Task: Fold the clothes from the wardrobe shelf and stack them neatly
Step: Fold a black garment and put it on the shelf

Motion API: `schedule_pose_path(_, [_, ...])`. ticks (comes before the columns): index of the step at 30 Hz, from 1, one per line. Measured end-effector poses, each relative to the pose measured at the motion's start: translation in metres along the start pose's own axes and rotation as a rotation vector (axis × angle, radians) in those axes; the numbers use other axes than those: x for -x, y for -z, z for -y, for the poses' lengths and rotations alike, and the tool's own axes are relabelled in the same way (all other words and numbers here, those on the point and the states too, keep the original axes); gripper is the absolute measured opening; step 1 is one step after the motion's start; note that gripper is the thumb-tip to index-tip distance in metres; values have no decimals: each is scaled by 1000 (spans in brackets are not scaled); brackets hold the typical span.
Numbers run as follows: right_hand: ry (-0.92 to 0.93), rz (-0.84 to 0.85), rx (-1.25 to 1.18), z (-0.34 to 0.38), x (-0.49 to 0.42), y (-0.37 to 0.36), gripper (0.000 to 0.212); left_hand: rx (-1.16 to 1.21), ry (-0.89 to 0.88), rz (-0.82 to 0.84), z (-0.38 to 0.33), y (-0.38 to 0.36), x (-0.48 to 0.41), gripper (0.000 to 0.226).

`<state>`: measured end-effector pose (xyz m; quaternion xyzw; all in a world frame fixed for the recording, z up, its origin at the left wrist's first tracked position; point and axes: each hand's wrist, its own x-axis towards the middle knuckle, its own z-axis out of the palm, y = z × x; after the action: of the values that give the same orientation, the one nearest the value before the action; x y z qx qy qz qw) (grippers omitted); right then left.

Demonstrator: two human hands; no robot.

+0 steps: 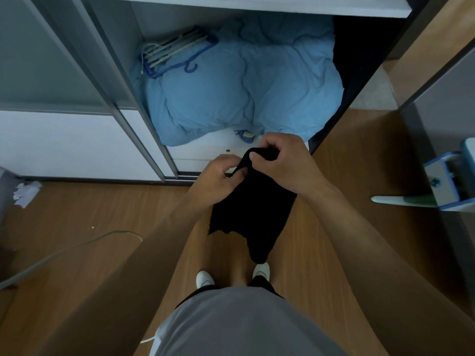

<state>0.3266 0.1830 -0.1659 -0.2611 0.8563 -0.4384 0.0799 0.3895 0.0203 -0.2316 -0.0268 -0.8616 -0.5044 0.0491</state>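
Here, a black garment (252, 209) hangs in the air in front of the person, above the wooden floor (77, 214) and just in front of the open wardrobe. Both hands grasp its upper edge, close together. The right hand (280, 160) has its fingers curled over the bunched top of the cloth, with the thumb pressed against the fabric. The left hand (221, 176) pinches the edge just beside it, slightly lower and nearer the body. Below the hands the cloth falls loosely, with an uneven lower edge and one narrower part reaching down toward the white shoes (261, 271).

Behind the hands, the wardrobe's lower compartment holds a bulky light-blue duvet (244, 93) that fills most of its width. A bundle of hangers (174, 50), some white and some blue, lies on the duvet's back left part. A small blue item with a yellowish label (245, 136) shows at the duvet's front edge, just beyond the right hand. A white shelf (257, 6) runs across above the compartment.

At the far left, crumpled white paper (25, 192) lies on the floor, and a pale cable (77, 247) curves across the boards. At the right edge stands a blue and white object (447, 181) that I cannot identify. The person wears a grey top (244, 325).
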Motion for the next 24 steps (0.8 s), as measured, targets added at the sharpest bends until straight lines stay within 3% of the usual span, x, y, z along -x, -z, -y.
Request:
schedule_pose_path(4, [10, 9, 6, -5, 3, 3, 18, 157, 128, -87, -2, 8, 1, 22])
schedule_pose_path(6, [1, 20, -13, -8, 7, 5, 13, 218, 117, -164, -3, 12, -2, 29])
schedule_pose_path(11, [5, 113, 72, -5, 6, 5, 16, 227, 98, -153, -14, 16, -7, 48])
schedule_pose_path(16, [-60, 39, -23, 0, 1, 4, 32, 131, 88, -52, -9, 24, -8, 32])
schedule_pose_path(21, [10, 49, -5, 14, -6, 5, 19, 61, 148, 123, 1, 29, -6, 32])
schedule_pose_path(24, [14, 153, 15, 9, -6, 14, 22, 85, 185, 77, 2, 37, -6, 28])
